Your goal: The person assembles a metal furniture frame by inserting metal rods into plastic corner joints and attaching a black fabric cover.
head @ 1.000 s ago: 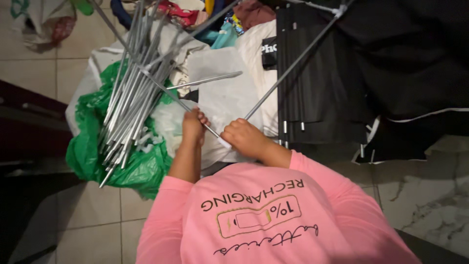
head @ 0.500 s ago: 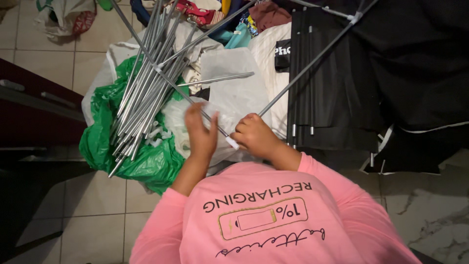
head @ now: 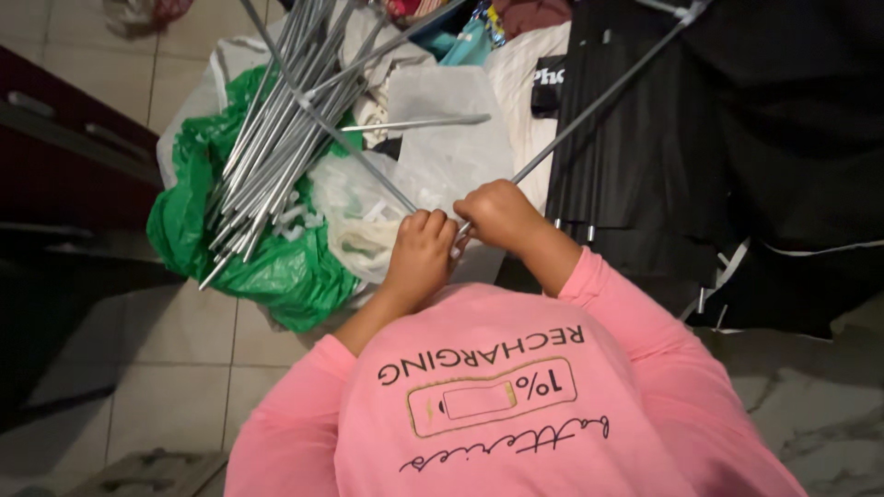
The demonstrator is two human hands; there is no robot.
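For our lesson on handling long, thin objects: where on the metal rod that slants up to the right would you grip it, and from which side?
Grip the slanting metal rod at its near, lower end, where the right hand closes on it, beside the left hand. Come from below, the person's side: the bare shaft points there, while the far end runs over the black fabric.

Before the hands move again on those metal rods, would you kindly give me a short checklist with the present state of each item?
1. Left hand closed on a thin metal rod: ok.
2. Right hand closed at the low end of the long rod: ok.
3. The two rod ends meet between the hands: cannot tell, the fingers hide the spot.
4. Bundle of loose rods rests on the green bag, apart from both hands: ok.
5. Long rod free of the black fabric: cannot tell, it lies across it.
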